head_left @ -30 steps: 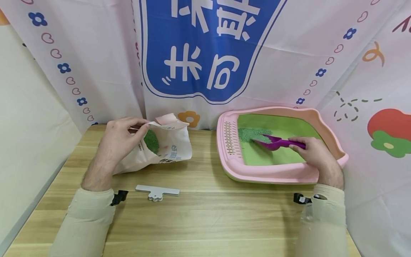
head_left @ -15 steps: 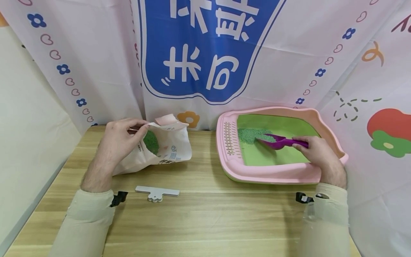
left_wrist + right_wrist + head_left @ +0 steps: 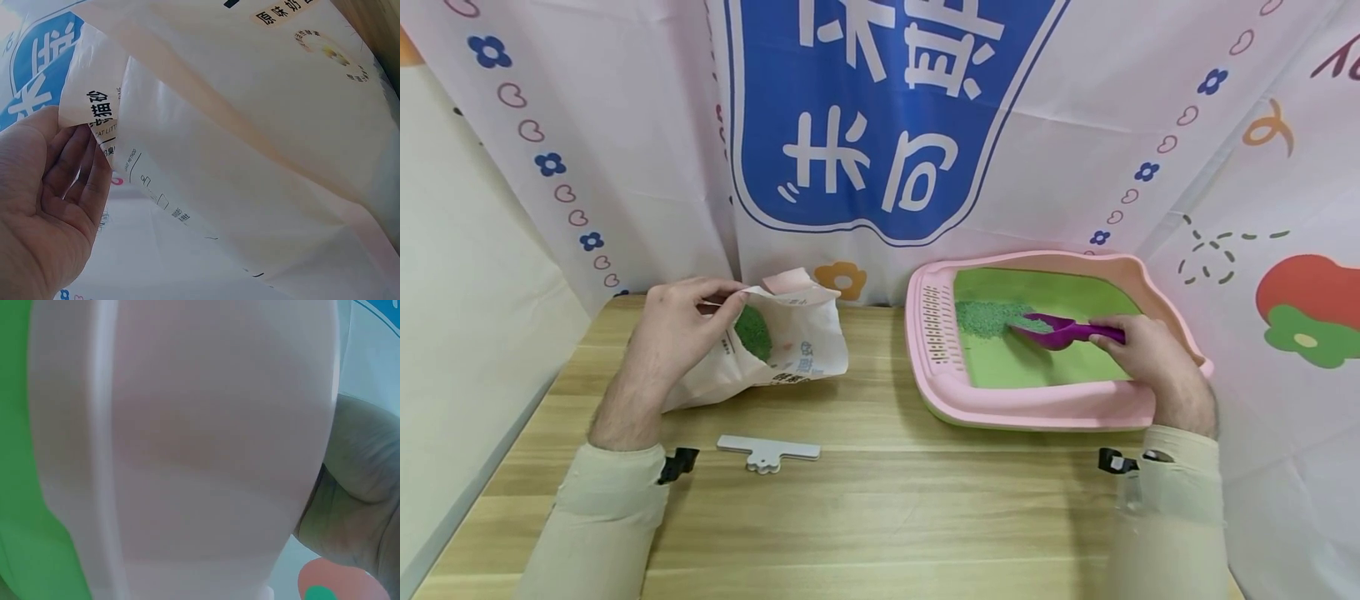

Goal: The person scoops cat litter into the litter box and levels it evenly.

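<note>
On the left, my left hand [image 3: 676, 337] pinches the top edge of a white cat litter bag [image 3: 808, 342]. Green litter [image 3: 754, 333] shows through the bag's mouth. The left wrist view has thumb and fingers at the folded paper edge [image 3: 87, 119]. My right hand [image 3: 1157, 358] grips the handle of a purple scoop [image 3: 1060, 335] over the pink-rimmed litter box [image 3: 1037, 407]. The scoop's front lies at a patch of green litter [image 3: 988, 318], with some granules in it. In the right wrist view the pink rim [image 3: 206, 456] hides the scoop and most of the hand.
A white clip [image 3: 767, 450] lies on the wooden table [image 3: 880, 517] in front of the bag. The slotted side [image 3: 934, 325] of the box faces the bag. A printed cloth [image 3: 1075, 125] hangs close behind bag and box.
My right hand and the scoop have shifted a little to the right inside the box. The litter patch reaches slightly farther right. My left hand and the bag stay nearly still.
</note>
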`<state>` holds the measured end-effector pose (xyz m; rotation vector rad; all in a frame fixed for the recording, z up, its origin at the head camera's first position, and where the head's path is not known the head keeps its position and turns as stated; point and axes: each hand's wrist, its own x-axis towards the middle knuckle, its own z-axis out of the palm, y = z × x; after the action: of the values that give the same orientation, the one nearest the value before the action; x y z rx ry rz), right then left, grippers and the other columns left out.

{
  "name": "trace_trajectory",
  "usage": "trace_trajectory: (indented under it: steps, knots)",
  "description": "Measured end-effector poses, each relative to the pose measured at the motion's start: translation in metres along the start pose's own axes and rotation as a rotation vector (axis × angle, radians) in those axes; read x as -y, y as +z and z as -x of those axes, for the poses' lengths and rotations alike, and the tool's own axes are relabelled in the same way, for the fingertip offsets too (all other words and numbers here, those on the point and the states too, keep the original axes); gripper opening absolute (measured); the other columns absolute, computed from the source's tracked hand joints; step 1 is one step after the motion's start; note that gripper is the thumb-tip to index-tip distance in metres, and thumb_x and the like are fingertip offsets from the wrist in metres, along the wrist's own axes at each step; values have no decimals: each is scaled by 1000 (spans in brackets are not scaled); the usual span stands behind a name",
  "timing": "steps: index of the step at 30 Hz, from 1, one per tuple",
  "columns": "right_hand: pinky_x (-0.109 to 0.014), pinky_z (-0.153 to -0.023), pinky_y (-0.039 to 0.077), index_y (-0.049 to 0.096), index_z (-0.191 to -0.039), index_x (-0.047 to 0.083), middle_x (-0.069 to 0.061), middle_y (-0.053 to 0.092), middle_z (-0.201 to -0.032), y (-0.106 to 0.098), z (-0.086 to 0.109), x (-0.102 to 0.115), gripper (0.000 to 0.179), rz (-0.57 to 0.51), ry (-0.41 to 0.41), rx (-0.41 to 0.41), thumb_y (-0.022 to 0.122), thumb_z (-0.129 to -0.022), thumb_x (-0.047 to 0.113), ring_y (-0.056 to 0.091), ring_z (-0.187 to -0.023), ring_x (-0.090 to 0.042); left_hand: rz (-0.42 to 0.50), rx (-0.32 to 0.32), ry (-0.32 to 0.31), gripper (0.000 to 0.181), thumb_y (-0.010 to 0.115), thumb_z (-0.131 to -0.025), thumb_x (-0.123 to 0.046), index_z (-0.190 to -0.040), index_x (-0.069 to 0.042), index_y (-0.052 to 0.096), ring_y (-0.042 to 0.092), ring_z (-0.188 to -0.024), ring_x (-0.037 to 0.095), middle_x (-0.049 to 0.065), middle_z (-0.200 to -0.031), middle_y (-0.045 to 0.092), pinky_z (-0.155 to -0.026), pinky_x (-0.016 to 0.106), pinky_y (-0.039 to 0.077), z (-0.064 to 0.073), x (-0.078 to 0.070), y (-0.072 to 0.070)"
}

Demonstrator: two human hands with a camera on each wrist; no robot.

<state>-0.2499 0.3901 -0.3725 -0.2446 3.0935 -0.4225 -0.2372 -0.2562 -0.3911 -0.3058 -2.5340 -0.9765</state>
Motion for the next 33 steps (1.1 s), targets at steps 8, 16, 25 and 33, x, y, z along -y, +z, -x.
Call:
trace_trajectory:
  steps: [8,16,25,33]
  knots:
    - [-47,-87,56,76,-146,-6,-33,83,-122,-7,-1,-3,38,20,16,15,75,-116,17,70,-94,-37,13,11,-8,25,76,-117,-27,-129,-9,89,86,-110,38,18,-126,89,-86,-9,41,0,1,-1]
    - [-48,-91,57,78,-144,-5,-31,84,-126,-11,1,-6,35,11,40,23,73,-117,17,70,-92,-33,7,7,-6,23,76,-117,-25,-128,-10,89,87,-109,38,18,-125,89,-85,-9,41,1,0,-2]
    - [-52,-92,56,79,-142,-5,-32,83,-127,-15,2,-9,32,-1,71,28,71,-118,15,71,-97,-36,-1,3,0,23,77,-117,-25,-129,-10,90,87,-109,37,17,-125,89,-85,-9,40,0,1,-1]
    - [-51,-89,56,78,-142,-7,-31,83,-126,-22,6,-12,33,7,89,55,70,-119,16,71,-97,-36,11,4,1,23,77,-116,-24,-129,-10,90,87,-109,38,18,-125,89,-86,-9,41,0,1,-1]
